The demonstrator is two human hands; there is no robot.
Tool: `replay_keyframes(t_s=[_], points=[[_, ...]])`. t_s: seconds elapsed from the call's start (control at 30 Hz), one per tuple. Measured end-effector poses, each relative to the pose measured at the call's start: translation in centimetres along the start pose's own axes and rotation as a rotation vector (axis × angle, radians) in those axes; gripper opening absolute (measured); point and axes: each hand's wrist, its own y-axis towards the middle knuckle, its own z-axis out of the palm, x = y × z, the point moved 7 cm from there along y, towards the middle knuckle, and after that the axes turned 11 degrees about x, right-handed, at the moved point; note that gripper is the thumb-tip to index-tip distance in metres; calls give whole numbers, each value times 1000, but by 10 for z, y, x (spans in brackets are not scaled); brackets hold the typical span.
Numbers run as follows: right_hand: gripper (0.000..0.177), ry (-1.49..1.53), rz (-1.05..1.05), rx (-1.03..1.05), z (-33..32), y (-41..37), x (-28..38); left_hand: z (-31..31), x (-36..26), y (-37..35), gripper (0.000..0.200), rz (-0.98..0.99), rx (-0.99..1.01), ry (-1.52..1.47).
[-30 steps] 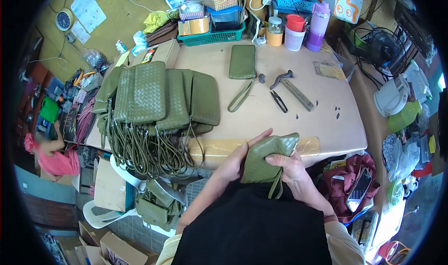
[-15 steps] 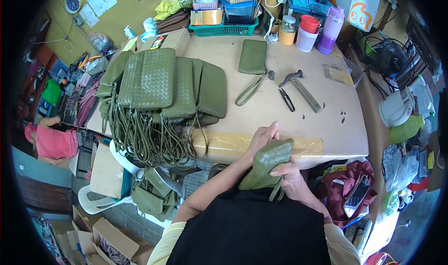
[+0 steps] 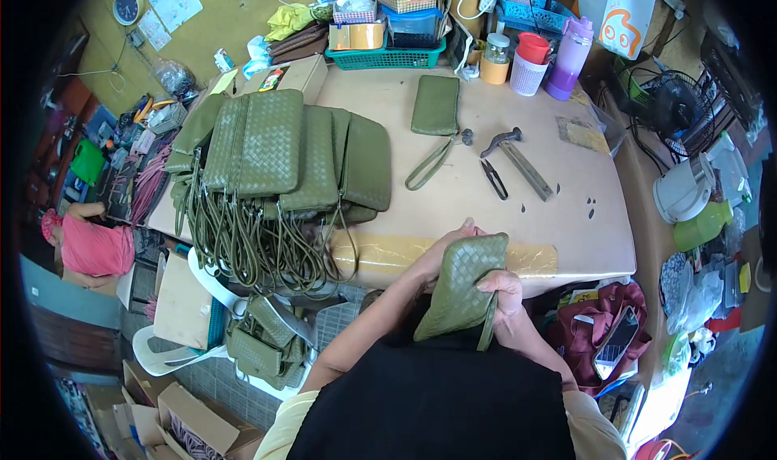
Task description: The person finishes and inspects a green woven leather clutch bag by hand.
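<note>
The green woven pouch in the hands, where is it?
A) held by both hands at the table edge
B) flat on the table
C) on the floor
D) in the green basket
A: the left hand and right hand both hold the green woven pouch at the near edge of the table.

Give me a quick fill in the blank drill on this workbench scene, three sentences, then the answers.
The left hand and right hand grip a woven ____ pouch. The pile of pouches lies to the ____ of the hammer. The bottle at the back of the table is ____.
Answers: green, left, purple.
</note>
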Motion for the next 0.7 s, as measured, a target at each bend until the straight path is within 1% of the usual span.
replay_keyframes(t_s=[0.07,0.1,0.2,0.3,0.37,0.4,0.43,0.47,0.5,0.57,0.6,0.67,0.7], points=[[60,6,25,-94,-9,-2,-2,-16,29,5,38,19,211,-226],[60,5,32,-98,-10,-3,-5,-13,30,3,38,23,208,-232],[55,12,-47,-111,-22,-1,-11,-17,14,-9,37,185,45,95],[54,67,-6,-120,-30,-2,-4,-8,-12,-19,36,337,-93,433],[56,23,-32,-107,-21,-2,9,5,-31,-25,35,448,-185,648],[56,5,-56,-99,-19,-2,17,9,-39,-30,35,451,-176,647],[56,-12,-81,-92,-18,-2,23,5,-51,-41,33,492,-159,413],[57,5,-77,-145,-21,-3,23,3,-61,-51,31,525,-142,179],[57,3,-78,-146,-24,-3,22,9,-71,-60,31,525,-141,178],[58,-84,-57,-204,-38,-5,14,19,-88,-77,26,518,-228,412],[58,-83,-44,-204,-39,-6,12,18,-88,-79,26,521,-240,409],[59,-112,-26,-156,-37,-5,8,18,-90,-84,19,488,-297,595],[59,-107,-27,-156,-36,-6,5,20,-92,-85,19,484,-298,597]])
